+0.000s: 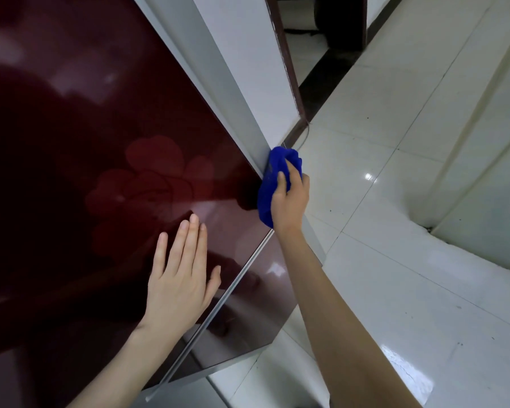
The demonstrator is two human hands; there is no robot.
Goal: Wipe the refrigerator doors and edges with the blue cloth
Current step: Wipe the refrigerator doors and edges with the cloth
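The refrigerator's glossy dark-red upper door (106, 148), printed with a flower pattern, fills the left of the view. A silver seam (218, 301) divides it from the lower door (253, 313). My right hand (289, 201) is closed on the bunched blue cloth (273, 178) and presses it against the grey right side edge (215, 83) of the fridge, near the upper door's lower corner. My left hand (180, 275) lies flat on the upper door with fingers stretched out, holding nothing.
A white wall (248, 54) stands right beside the fridge's side, ending at a dark brown door frame (286, 60). Shiny white floor tiles (395, 231) spread to the right. A thin cable (305, 134) hangs near the door frame's foot.
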